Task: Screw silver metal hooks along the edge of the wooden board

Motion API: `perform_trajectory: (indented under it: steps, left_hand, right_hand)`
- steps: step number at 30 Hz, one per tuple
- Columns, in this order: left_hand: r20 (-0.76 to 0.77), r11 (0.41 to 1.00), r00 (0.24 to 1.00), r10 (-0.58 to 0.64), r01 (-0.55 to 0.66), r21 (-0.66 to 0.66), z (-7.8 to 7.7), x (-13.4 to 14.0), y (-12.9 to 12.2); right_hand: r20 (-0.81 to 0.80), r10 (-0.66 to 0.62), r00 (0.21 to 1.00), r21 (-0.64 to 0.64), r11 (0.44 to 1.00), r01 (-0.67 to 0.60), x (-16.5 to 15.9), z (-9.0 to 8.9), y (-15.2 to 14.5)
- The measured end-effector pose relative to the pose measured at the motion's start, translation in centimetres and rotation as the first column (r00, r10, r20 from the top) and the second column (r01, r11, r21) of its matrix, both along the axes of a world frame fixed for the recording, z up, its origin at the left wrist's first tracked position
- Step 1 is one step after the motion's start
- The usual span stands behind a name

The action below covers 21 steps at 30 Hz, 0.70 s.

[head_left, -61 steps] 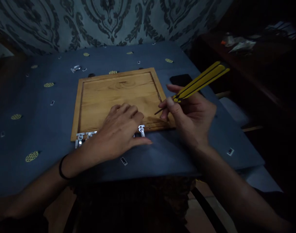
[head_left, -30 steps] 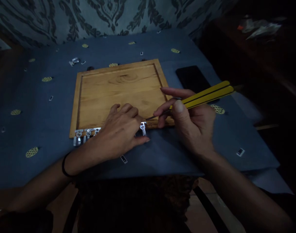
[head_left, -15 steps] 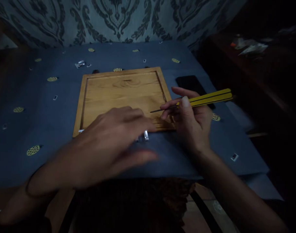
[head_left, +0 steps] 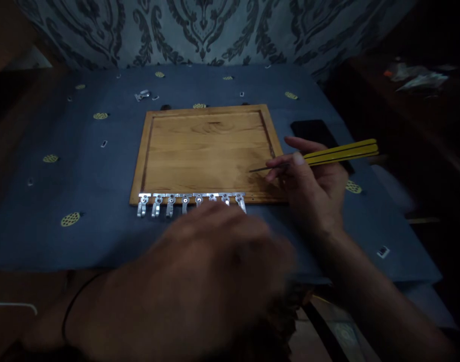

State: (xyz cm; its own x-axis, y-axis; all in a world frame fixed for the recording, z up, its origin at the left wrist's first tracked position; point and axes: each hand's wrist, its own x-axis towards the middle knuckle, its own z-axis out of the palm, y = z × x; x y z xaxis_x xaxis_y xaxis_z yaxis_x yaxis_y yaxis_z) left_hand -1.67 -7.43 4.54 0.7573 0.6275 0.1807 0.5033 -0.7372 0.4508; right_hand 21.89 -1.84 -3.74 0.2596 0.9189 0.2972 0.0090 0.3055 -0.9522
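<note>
A framed wooden board (head_left: pixel 207 151) lies flat on the blue patterned cloth. Along its near edge runs a row of several silver metal hooks (head_left: pixel 171 205), their curled ends reaching past the wood; my left hand covers some of them in part. My right hand (head_left: pixel 318 186) grips a screwdriver (head_left: pixel 339 152) with a yellow, black-striped handle, its thin shaft pointing left over the board's right part. Closer to me, in front of the near edge, my left hand (head_left: pixel 214 266) is smeared by motion, and its fingers cannot be made out.
A dark phone-like slab (head_left: pixel 316 133) lies right of the board, partly behind my right hand. Loose metal hooks (head_left: pixel 143 95) rest on the cloth beyond the board's far left corner. Crumpled clear plastic (head_left: pixel 422 80) lies on a dark surface at right.
My left hand has drawn back toward me off the board, uncovering the row of hooks. The view has shifted slightly; my right hand keeps hold of the screwdriver.
</note>
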Motion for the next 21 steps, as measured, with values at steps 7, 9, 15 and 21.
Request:
perform_trajectory:
  steps: [7,9,15,21]
  left_hand:
    - [-0.119,0.972,0.973,0.198,-0.18,0.148,-3.0,-0.1,4.6]
    - [-0.133,0.971,0.971,0.197,-0.175,0.163,-3.7,0.1,4.8]
    - [-0.159,0.971,0.965,0.206,-0.182,0.157,-4.2,0.9,4.9]
    - [-0.186,0.975,0.962,0.2,-0.176,0.139,-4.6,1.0,5.1]
  right_hand:
    - [0.036,-0.025,0.999,0.031,0.999,0.024,-0.2,0.8,-0.6]
    - [0.046,-0.028,0.999,0.026,0.999,0.027,-0.3,1.0,-0.8]
    - [0.048,-0.005,0.999,0.007,1.0,0.005,-0.4,1.1,-1.0]
    - [0.064,-0.024,0.998,0.034,0.999,0.022,-0.5,1.3,-1.0]
